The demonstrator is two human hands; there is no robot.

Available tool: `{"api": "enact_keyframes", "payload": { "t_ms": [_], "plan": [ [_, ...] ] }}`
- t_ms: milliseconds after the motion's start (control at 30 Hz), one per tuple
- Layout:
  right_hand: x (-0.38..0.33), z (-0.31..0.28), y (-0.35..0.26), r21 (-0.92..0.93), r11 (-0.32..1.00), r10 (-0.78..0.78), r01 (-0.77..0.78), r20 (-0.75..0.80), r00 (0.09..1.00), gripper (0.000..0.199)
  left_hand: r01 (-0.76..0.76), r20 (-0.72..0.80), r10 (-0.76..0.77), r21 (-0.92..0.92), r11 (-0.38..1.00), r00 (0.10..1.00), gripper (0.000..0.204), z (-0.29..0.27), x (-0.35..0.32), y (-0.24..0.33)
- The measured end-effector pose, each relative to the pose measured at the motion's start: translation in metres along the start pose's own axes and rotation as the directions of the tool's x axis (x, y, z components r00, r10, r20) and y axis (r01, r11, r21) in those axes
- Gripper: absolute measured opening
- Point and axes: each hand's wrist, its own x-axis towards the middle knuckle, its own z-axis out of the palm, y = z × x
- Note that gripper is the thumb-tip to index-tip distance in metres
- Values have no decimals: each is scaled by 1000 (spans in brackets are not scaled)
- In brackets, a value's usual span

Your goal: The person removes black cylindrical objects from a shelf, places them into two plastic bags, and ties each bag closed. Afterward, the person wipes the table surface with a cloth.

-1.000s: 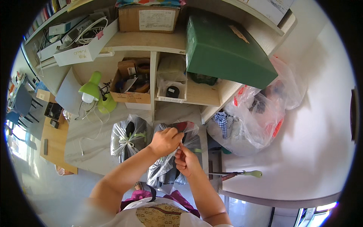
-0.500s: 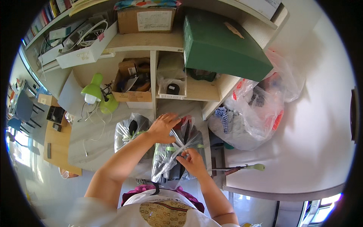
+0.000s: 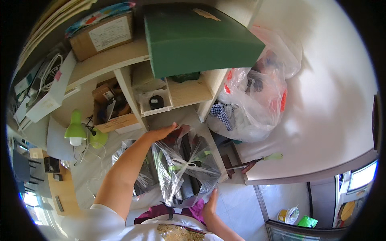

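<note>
A clear plastic bag (image 3: 185,182) with dark items inside sits on the desk in front of me, its top gathered into a knot. Green strips show through the film. My left hand (image 3: 163,131) lies at the bag's far left side, fingers stretched out. At the near right corner, my right hand (image 3: 210,203) rests against the bag's edge with its fingers straight and partly hidden. Left of this bag stands a second clear bag (image 3: 142,180) with dark contents, partly covered by my left forearm.
Behind the bags rises a shelf unit with a large green box (image 3: 201,40), a cardboard box (image 3: 102,36) and a white tray (image 3: 161,102). A green lamp (image 3: 75,127) stands left. Stuffed plastic bags (image 3: 253,104) and a green-handled tool (image 3: 261,160) are on the right.
Both hands have left the knot on top of the bag. The left is at its far left side, the right at its near right corner. My view has turned to the right.
</note>
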Motion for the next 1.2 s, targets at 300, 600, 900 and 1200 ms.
{"api": "enact_keyframes", "payload": {
  "t_ms": [300,600,900,1200],
  "plan": [
    [22,44,19,427,829,156,-361,445,882,61,302,38,-301,-32,953,953,105,-3,-34,46],
    [52,11,19,54,880,475,-472,-81,876,58,-172,-667,265,204,964,697,52,2,-26,7],
    [61,88,-56,-458,-238,-487,857,819,303,19,64,-700,265,406,912,663,35,121,-111,47],
    [76,100,-49,-437,-498,-361,749,890,279,23,-63,-760,345,374,925,551,24,140,-107,25]
  ]
}}
